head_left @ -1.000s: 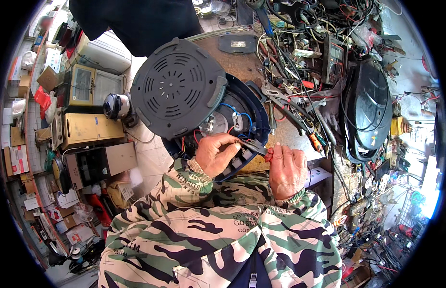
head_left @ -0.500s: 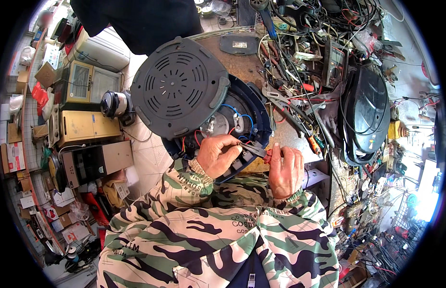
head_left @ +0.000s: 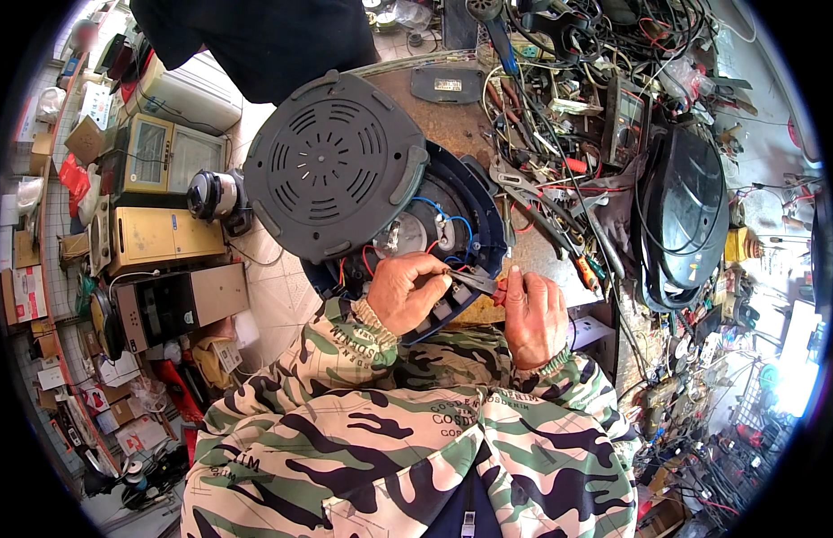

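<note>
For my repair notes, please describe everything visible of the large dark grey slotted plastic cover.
The dark grey, rounded, plastic-looking cover has short slots around its centre, groups of curved slots farther out, and raised pads along its rim. Its slotted face is toward the camera; it overlaps the upper left of the open navy blue housing and seems to rest on it. Neither the left hand nor the right hand touches it.

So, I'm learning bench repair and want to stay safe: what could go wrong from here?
The tips of the red-handled pliers in the right hand sit close to the left hand, so a slip might nip it. The vented cover lies partly over the open housing; a bump could perhaps shift it. The blue wire loops exposed nearby and might get snagged.
</note>
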{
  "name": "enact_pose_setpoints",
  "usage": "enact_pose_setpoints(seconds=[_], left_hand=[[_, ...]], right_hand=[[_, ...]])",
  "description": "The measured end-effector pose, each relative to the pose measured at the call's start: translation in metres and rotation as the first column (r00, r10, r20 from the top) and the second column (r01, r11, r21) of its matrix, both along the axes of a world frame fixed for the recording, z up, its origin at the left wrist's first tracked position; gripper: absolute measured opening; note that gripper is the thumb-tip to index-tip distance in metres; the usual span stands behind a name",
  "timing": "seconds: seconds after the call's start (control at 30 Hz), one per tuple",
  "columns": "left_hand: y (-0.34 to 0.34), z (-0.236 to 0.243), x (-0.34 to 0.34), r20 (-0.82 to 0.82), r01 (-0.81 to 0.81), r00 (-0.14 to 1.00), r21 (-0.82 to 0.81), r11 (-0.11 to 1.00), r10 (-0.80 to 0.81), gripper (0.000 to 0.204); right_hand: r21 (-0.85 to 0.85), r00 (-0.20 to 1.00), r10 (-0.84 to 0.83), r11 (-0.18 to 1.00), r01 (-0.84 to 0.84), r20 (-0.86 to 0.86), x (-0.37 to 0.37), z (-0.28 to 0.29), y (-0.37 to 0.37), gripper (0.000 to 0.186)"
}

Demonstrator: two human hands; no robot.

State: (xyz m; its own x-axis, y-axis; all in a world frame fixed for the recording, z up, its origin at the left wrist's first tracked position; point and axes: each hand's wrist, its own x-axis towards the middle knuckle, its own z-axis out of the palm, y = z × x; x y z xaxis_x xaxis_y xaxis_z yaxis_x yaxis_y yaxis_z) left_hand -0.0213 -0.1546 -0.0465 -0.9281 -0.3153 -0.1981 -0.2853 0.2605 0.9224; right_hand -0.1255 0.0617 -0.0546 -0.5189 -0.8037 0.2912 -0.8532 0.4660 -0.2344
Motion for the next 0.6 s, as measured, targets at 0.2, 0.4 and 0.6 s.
enact_pose_setpoints(seconds=[0.2,0.4,0.6], left_hand=[[0.0036,0.0022,-0.0021,-0.040,-0.023,0.999,-0.089,0.996,0.019,0.012],[0.0057,-0.0013,-0.0016,-0.106,-0.033,0.994,-0.178,0.984,0.014,0.009],[0.0087,-0.0010,-0.0012,-0.122,-0.054,0.992,-0.220,0.974,0.028,0.009]], right_hand=[[0.054,0.999,0.041,0.998,-0.041,-0.004,-0.0017,0.0019,0.0017,0.051],[0.061,0.998,0.044,0.997,-0.041,-0.048,-0.0002,0.0021,0.0004,0.044],[0.071,0.999,-0.006,0.997,0.009,-0.049,0.0071,0.0026,-0.0025,0.040]])
